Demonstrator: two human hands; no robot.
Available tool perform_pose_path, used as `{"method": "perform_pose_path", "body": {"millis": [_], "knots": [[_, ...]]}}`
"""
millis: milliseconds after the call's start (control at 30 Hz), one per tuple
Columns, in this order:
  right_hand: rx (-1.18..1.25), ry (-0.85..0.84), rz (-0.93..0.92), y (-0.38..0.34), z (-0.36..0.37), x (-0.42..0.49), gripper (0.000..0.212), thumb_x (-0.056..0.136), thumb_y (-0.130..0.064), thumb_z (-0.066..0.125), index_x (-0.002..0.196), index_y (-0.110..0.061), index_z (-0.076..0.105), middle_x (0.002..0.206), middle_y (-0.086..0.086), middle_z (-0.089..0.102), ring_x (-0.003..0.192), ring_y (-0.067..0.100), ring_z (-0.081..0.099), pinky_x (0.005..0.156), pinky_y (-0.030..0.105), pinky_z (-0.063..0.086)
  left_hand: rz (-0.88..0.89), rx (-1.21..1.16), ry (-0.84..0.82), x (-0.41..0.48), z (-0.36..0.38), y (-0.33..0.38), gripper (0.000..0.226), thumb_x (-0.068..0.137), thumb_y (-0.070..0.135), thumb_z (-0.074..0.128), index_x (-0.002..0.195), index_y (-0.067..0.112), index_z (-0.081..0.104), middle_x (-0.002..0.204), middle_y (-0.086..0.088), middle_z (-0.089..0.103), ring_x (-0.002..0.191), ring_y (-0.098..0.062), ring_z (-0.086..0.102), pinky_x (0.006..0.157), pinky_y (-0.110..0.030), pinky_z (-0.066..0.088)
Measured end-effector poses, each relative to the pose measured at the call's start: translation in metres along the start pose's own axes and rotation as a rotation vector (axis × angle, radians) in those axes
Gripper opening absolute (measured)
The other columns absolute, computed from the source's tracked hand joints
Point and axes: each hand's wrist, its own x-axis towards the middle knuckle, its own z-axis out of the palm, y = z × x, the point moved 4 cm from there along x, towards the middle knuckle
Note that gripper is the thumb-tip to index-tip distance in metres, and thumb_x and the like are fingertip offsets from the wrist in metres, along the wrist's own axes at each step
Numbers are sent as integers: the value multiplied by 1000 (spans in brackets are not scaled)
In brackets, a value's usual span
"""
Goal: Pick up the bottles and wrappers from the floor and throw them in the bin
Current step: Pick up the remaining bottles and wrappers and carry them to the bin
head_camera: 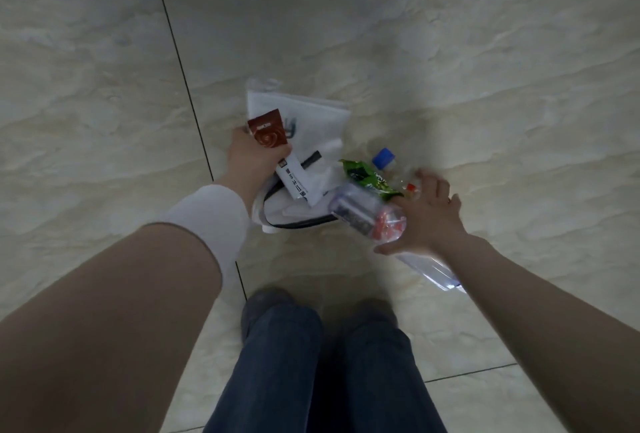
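My left hand (pixel 251 159) grips several wrappers at once: a brown sachet (pixel 266 129), a white printed packet (pixel 298 179) and a large white plastic bag (pixel 311 114) that hangs behind them. My right hand (pixel 429 214) is closed around a clear plastic bottle (pixel 367 214) with a red-and-dark label, held slantwise. The same hand's fingers pinch a green wrapper (pixel 367 178) and a second clear bottle with a blue cap (pixel 383 157). All of it is held just above the floor. No bin is in view.
Pale marbled floor tiles (pixel 450 51) with dark grout lines spread all around. My legs in dark jeans (pixel 311 363) and grey shoes (pixel 266 308) stand directly below the hands.
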Motion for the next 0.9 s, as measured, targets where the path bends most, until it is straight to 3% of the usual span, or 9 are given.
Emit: {"method": "perform_pose_path", "body": {"millis": [167, 433, 500, 567, 633, 700, 800, 900], "knots": [[229, -13, 100, 2, -4, -9, 72, 52, -61, 79, 117, -37, 57, 143, 8, 18, 134, 33, 14, 109, 49, 30, -72, -65, 141, -12, -36, -21, 58, 68, 17, 76, 120, 2, 54, 107, -9, 65, 92, -20, 62, 78, -27, 48], [607, -21, 285, 3, -1, -31, 74, 61, -65, 71, 125, -32, 55, 136, 7, 26, 129, 31, 19, 109, 36, 27, -141, -79, 183, -51, -86, -63, 49, 69, 15, 76, 112, 0, 58, 103, -14, 67, 91, -26, 64, 78, -33, 49], [718, -15, 337, -3, -2, -32, 78, 51, -71, 74, 119, -35, 59, 133, 6, 29, 126, 31, 26, 108, 37, 32, -140, -110, 166, -60, -86, -68, 40, 72, 9, 74, 108, -2, 59, 95, -13, 65, 85, -24, 62, 76, -30, 47], [845, 13, 347, -5, -1, -32, 85, 26, -83, 71, 101, -43, 65, 132, 6, 40, 121, 30, 40, 104, 43, 43, -145, -137, 146, -67, -84, -71, 28, 74, 6, 72, 98, 1, 60, 83, -10, 63, 79, -23, 61, 76, -29, 44], [1004, 19, 334, -3, 3, -32, 79, 16, -83, 71, 85, -44, 67, 132, 5, 48, 119, 29, 49, 98, 46, 49, -138, -154, 126, -74, -83, -72, 15, 75, 4, 72, 85, 7, 60, 75, -6, 62, 73, -22, 60, 75, -28, 44], [1169, 17, 322, -11, -9, -44, 71, 23, -72, 77, 86, -39, 70, 132, 6, 52, 116, 29, 54, 97, 44, 51, -136, -179, 123, -80, -85, -71, 24, 74, 6, 72, 95, 2, 61, 83, -11, 64, 78, -23, 61, 75, -29, 45], [1320, -3, 249, -26, -35, -74, 69, 44, -53, 80, 104, -21, 69, 122, 12, 62, 110, 29, 60, 90, 38, 52, -141, -204, 124, -100, -96, -60, 39, 74, 8, 72, 109, -3, 59, 93, -13, 64, 82, -24, 61, 75, -30, 45], [1410, 0, 204, -39, -63, -115, 25, 75, -27, 74, 97, -19, 67, 106, 8, 67, 99, 27, 61, 76, 32, 49, -136, -249, 104, -128, -116, -40, 44, 73, 8, 73, 112, -3, 56, 98, -15, 65, 83, -24, 61, 75, -31, 46]]}}
